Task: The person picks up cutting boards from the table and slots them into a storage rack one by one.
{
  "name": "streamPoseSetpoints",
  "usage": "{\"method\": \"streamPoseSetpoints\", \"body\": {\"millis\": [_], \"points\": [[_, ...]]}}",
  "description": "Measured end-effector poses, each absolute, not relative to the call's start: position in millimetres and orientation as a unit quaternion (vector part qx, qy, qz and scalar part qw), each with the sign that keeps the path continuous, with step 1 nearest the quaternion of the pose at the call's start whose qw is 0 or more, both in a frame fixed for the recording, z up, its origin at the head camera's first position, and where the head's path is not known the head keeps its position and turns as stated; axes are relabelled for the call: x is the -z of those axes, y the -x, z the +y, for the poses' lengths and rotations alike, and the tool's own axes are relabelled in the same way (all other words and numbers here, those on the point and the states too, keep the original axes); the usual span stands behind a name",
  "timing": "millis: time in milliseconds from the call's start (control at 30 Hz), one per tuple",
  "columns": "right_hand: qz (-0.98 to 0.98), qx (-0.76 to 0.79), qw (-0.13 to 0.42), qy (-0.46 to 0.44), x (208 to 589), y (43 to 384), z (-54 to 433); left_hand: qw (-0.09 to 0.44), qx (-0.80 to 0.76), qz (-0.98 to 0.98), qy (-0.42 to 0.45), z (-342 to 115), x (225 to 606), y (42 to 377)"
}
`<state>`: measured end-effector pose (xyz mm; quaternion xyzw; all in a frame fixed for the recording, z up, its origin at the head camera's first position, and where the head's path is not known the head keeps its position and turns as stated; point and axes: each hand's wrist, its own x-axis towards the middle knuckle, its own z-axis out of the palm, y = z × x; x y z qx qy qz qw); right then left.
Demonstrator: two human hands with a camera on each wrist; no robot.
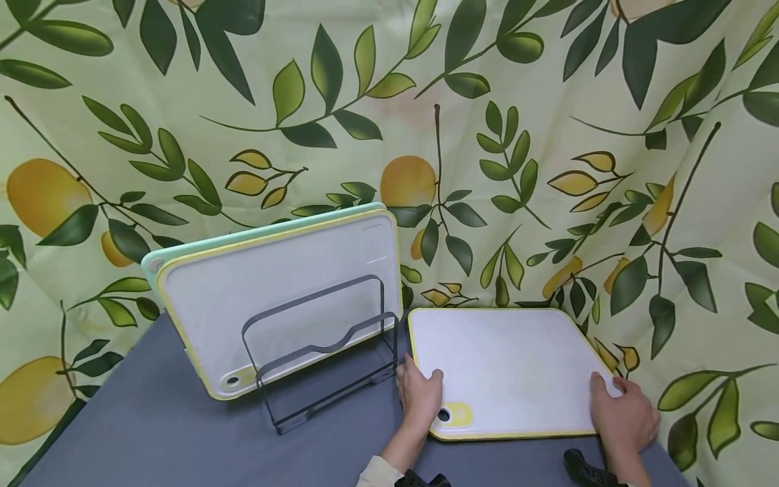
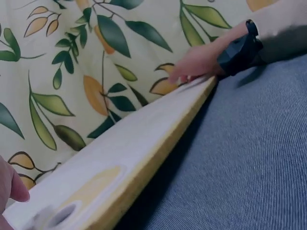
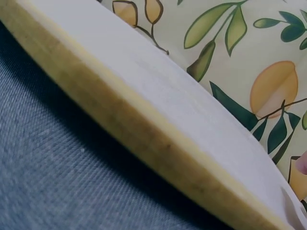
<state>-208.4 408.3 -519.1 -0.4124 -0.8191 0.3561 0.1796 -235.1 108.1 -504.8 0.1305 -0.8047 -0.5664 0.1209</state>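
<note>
A white cutting board (image 1: 505,365) with a yellow rim lies on the grey-blue cloth, a dark hole in its yellow corner patch at the near left. My left hand (image 1: 420,396) grips its left edge, thumb at the top face. On the opposite edge my right hand (image 1: 623,416) holds the board, thumb over the top and other fingers partly hidden. Low at one side, the left wrist view catches part of my left hand (image 2: 7,189). The right wrist view shows the board's thick yellow side (image 3: 120,115) just above the cloth.
Left of the board stands a dark wire rack (image 1: 328,349). Another white, yellow-rimmed cutting board (image 1: 292,270) leans tilted in it, with a mint-green board (image 1: 262,235) behind. A curtain (image 1: 365,155) printed with leaves and fruit hangs behind the cloth-covered table (image 1: 201,439).
</note>
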Motion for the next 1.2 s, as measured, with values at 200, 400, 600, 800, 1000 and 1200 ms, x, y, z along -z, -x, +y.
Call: {"method": "streamPoseSetpoints", "body": {"millis": [200,400,600,800,1000,1200], "points": [[-0.816,-0.355,0.183,0.418,522,205,406,0.136,0.525,-0.833,-0.109,109,513,233],[-0.818,-0.350,0.183,0.418,522,203,404,0.161,0.514,-0.836,-0.107,110,522,234],[-0.830,-0.337,0.205,0.395,521,203,408,0.181,0.499,-0.842,-0.097,111,525,233],[-0.845,-0.324,0.212,0.368,521,199,418,0.207,0.509,-0.831,-0.086,114,526,233],[-0.870,-0.296,0.151,0.364,520,204,419,0.221,0.523,-0.817,-0.101,113,529,236],[-0.855,-0.324,0.145,0.379,518,204,418,0.212,0.534,-0.812,-0.103,111,528,236]]}}
